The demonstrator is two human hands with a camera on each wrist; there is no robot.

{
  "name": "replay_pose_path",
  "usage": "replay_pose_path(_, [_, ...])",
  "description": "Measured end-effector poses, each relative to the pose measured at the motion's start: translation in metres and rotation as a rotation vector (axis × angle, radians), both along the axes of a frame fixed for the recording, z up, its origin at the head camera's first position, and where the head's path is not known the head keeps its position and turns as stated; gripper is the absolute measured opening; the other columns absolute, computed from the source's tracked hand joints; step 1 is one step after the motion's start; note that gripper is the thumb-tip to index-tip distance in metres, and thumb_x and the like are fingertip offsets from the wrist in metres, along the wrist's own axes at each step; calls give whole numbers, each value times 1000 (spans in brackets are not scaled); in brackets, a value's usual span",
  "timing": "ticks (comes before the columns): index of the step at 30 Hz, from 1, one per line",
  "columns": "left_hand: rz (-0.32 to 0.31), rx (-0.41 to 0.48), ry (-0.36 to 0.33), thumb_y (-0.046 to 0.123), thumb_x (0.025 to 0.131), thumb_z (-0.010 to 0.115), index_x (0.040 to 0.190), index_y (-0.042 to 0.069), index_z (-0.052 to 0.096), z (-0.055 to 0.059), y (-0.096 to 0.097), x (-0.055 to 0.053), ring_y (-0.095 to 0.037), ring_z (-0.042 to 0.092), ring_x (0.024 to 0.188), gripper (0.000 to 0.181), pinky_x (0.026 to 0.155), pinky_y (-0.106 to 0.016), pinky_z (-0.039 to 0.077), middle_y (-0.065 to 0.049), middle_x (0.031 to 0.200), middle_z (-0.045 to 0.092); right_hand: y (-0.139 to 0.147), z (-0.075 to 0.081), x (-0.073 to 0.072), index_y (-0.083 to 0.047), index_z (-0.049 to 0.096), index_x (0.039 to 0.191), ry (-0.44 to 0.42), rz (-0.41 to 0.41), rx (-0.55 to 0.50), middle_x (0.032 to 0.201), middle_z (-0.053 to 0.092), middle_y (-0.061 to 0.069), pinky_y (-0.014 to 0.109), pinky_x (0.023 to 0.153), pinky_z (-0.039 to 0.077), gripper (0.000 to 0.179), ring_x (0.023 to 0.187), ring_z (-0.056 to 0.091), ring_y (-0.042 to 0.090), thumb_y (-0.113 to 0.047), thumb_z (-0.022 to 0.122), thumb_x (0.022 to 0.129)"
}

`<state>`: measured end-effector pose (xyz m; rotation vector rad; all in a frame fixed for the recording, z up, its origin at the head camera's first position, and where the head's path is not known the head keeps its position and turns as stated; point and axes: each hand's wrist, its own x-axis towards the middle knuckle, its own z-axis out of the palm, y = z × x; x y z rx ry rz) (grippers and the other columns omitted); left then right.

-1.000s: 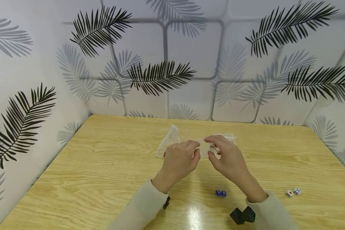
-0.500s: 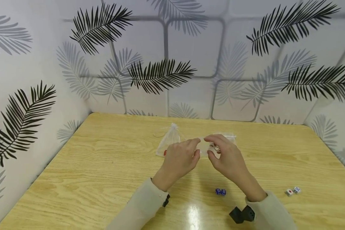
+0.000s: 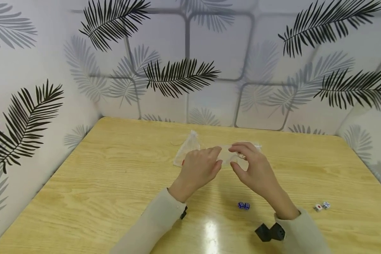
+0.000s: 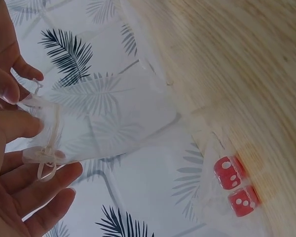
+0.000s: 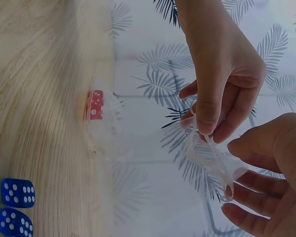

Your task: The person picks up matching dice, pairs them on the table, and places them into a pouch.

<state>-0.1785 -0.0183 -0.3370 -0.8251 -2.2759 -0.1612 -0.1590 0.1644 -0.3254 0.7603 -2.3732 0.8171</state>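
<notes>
Both hands are at the mouth of a sheer white drawstring bag point(image 4: 98, 118), raised above the table's far half. My left hand point(image 3: 198, 167) pinches the bag's edge between thumb and fingers; a drawstring loop point(image 4: 47, 170) hangs by those fingers. My right hand point(image 3: 257, 169) has its thumb held apart from its fingers, and its fingertips touch the bag's mouth in the right wrist view. Behind the left hand a second sheer bag point(image 3: 190, 143) lies on the table with two red dice point(image 4: 229, 173) inside. The left hand partly hides it in the head view.
Two blue dice point(image 3: 243, 205) lie on the wooden table point(image 3: 114, 183) below the hands. Farther right are two white dice point(image 3: 322, 206), and two black dice point(image 3: 270, 233) sit by the right sleeve. Another sheer bag edge point(image 3: 258, 146) shows behind the right hand. A leaf-patterned wall stands behind.
The head view has tilted down a little, so everything sits higher in it. The hands keep nearly the same places at the bag's mouth. The dice have not moved on the table.
</notes>
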Motion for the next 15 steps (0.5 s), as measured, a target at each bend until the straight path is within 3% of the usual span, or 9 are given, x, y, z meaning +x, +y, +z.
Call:
replay_pose_path(5, [13,-34,-26,24,85,70,87,11,65,1,0,-1,-8,49,42,14,40,-18,34,3,69,69,9,-1,4,-1,63,109,4,-28,7,115,61,14,41,69,53,34,91,60,26,6,72,77])
replay_pose_path(15, [13,-84,-69,29,85,70,94,13,68,3,1,2,-8,57,50,18,44,-19,42,3,76,71,26,-8,22,-2,62,110,-50,-15,42,109,62,12,41,67,54,39,90,62,24,8,73,74])
